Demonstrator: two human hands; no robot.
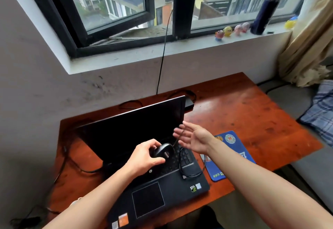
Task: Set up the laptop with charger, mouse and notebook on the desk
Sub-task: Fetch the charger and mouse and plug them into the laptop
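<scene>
Left grip curled round mouse over laptop keys: light, hard, smooth shell, best held by sides. Right grip wide, limp cable draped across fingers.

The black mouse sits tilted in the grip of the left hand, above the keyboard. Its thin cord rises across the straight fingers of the right hand, then loops on the keys below that hand, its plug free. The black laptop lies open under both hands, screen dark. Under the right forearm lies a flat blue item, notebook or pad unclear. A black charger cable trails left of the left hand
</scene>
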